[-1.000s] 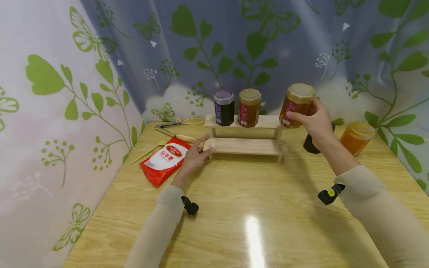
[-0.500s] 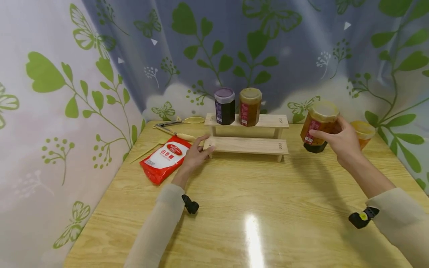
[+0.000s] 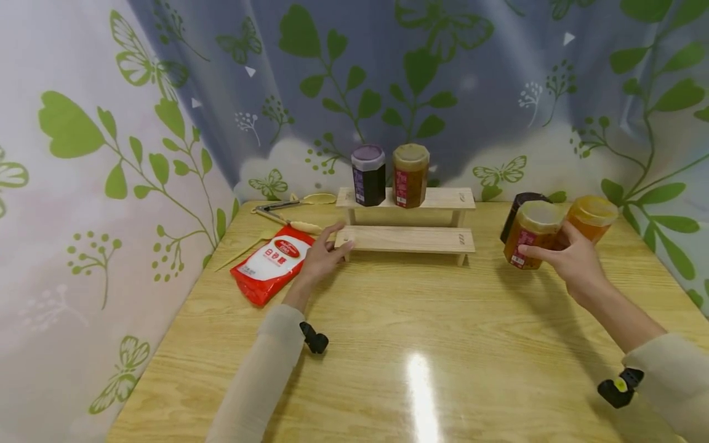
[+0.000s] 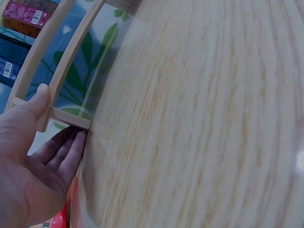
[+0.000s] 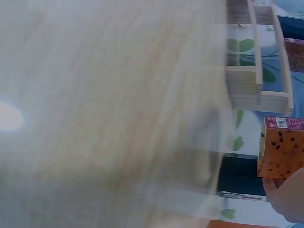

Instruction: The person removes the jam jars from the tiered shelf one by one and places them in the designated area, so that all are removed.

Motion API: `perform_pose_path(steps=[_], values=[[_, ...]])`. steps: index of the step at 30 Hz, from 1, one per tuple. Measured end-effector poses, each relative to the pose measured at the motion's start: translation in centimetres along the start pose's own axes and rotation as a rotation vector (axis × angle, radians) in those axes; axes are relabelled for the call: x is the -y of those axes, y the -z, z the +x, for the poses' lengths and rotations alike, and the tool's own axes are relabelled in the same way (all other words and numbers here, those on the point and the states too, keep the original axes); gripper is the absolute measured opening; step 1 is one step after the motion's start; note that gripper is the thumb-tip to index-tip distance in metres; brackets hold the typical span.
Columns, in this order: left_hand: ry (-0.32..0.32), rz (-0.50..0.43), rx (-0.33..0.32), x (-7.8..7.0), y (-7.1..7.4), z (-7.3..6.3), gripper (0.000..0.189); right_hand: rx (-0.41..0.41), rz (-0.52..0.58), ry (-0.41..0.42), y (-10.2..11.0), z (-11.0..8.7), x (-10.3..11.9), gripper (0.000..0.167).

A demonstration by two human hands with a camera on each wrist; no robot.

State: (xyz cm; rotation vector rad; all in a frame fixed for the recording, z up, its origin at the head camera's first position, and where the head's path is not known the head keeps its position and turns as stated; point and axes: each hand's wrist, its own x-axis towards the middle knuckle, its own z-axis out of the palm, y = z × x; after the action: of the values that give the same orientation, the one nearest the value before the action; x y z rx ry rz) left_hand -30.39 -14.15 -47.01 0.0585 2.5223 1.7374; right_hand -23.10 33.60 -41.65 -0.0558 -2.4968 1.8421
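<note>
Moved since half a second ago: red-labelled jar [image 3: 530, 232], now lower to the right of the wooden rack [image 3: 407, 239], uncovering the dark jar [image 3: 511, 218] behind. Head view: grasped in right hand [image 3: 578, 264], near the orange jar [image 3: 594, 215], further right of rack. Can't tell table [image 3: 354, 357] contact. Left wrist view: pinching the rack's left end with left hand [image 4: 33, 161]. Right wrist view: same grasp, just beside the dark jar. Could knock that over if lowered too close; could topple purple-lidded jar [image 3: 368, 179] on rack with a left-hand tug.
</note>
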Motion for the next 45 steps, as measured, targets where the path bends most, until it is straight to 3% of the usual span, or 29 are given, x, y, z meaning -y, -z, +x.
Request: perform_pose_path(steps=[6, 18, 29, 38, 45], values=[[-0.008, 0.006, -0.005, 0.1, 0.0, 0.0, 0.058, 0.019, -0.107, -0.031, -0.4, -0.1, -1.4, 0.090], [-0.005, -0.008, -0.001, 0.0, -0.1, -0.1, 0.059, 0.018, -0.145, -0.028, -0.5, -0.2, -3.9, 0.088], [0.005, -0.035, 0.017, 0.0, 0.1, -0.1, 0.059, 0.010, 0.031, 0.029, -0.6, -0.3, -5.4, 0.071], [0.007, -0.022, 0.009, -0.2, 0.2, -0.2, 0.058, 0.051, 0.031, -0.004, -0.3, -0.2, -5.2, 0.077], [0.011, -0.001, 0.011, -0.3, 0.1, -0.3, 0.058, 0.065, 0.137, 0.011, 0.8, -0.7, -4.2, 0.051]])
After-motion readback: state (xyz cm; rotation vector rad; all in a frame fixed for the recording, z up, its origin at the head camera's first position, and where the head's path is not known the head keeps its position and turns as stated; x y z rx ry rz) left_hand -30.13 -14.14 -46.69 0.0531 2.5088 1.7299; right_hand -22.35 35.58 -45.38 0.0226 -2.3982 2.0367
